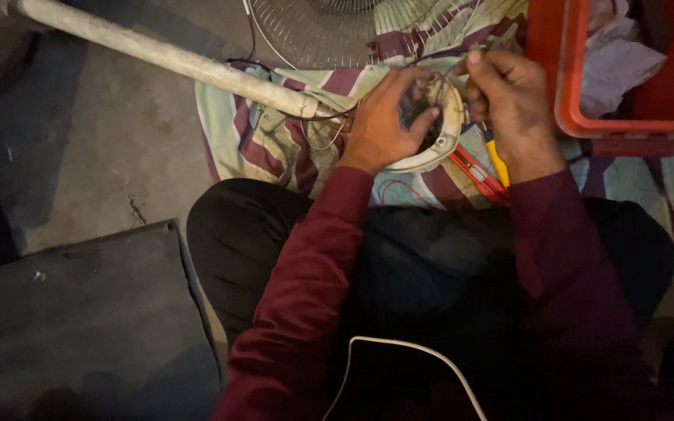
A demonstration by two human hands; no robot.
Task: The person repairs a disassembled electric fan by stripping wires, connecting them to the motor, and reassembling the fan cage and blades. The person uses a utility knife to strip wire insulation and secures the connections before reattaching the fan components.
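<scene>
The round cream fan housing (438,132) lies on the striped cloth (274,140) before the knees. The left hand (388,117) clasps its near rim; the right hand (509,97) pinches wires (450,58) just above it.

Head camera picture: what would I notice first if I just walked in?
Probably both hands at top centre: the left hand grips a round white fan part full of wires, and the right hand pinches something at its edge. Next, the long white pole slants from the top left, and a red crate sits at the top right.
</scene>
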